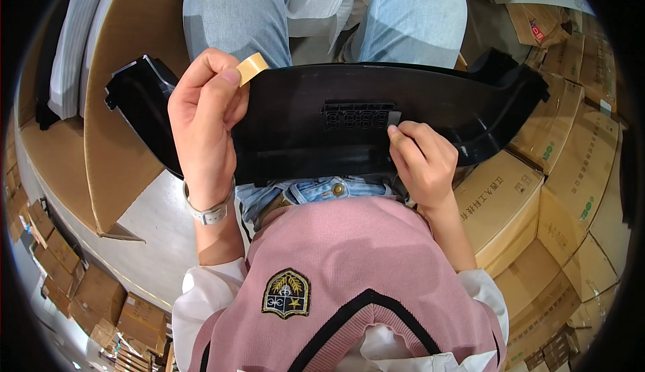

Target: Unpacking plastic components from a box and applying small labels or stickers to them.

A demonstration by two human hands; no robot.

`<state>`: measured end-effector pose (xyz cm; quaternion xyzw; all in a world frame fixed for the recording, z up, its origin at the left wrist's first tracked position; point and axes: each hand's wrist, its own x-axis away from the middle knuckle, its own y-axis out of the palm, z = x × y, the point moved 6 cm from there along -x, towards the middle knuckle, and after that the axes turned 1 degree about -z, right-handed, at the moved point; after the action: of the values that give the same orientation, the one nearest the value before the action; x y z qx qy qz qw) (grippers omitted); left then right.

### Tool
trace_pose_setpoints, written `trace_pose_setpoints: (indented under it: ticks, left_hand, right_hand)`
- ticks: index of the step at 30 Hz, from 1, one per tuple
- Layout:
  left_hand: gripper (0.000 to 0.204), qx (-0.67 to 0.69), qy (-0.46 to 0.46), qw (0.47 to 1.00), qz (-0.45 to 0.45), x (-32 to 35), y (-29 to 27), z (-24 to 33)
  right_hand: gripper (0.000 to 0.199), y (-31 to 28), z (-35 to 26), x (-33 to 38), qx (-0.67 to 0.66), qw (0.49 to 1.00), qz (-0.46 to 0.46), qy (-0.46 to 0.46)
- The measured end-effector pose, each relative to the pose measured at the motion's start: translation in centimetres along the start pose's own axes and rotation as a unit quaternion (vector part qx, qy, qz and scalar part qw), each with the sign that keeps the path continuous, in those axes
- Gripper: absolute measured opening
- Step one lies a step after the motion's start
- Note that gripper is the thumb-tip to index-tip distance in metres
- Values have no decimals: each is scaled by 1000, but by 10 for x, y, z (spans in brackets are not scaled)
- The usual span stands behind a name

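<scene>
Across my lap lies a long black plastic panel (289,116) with upturned, curved ends, like a vehicle trim part. Near its middle is a black ribbed grid section (356,115) with a row of small cells. My left hand (205,106) is raised over the panel's left part, pinching a short curled yellowish strip (253,69) between thumb and fingers. At the right end of the grid, my right hand (426,160) has its fingertips pinched on a small flat dark-grey piece (394,118). That piece touches the grid; whether it is stuck there is unclear.
An open cardboard box (134,83) with pale padded sheets (77,43) stands close on the left. Stacked cardboard cartons (500,200) crowd the right side. More boxes (97,295) sit on the floor at lower left. Knees in jeans (235,16) are beyond the panel.
</scene>
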<state>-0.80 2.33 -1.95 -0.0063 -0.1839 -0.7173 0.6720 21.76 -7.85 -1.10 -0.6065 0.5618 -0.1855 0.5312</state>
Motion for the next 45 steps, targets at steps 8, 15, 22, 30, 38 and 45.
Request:
trace_pose_setpoints:
  ticks: [8, 15, 22, 30, 38, 45]
  left_hand:
    - [19, 46, -24, 999, 1, -4, 4, 15]
    - [17, 86, -9, 989, -120, 24, 25, 33]
    - [13, -31, 151, 863, -482, 85, 78, 83]
    - [31, -59, 33, 940, -335, 71, 53, 61]
    - [22, -121, 55, 985, -110, 20, -46, 114]
    - [42, -575, 145, 783, 190, -108, -206, 147]
  right_hand:
    - [29, -25, 11, 0, 9, 981, -188, -49]
    - [31, -56, 33, 41, 29, 993, -106, -33]
    - [25, -82, 30, 30, 23, 992, -122, -30]
    - [28, -69, 25, 8, -77, 965, -243, 54]
    - [22, -52, -12, -86, -50, 978, -184, -84]
    - [17, -17, -39, -106, -82, 958, -182, -206]
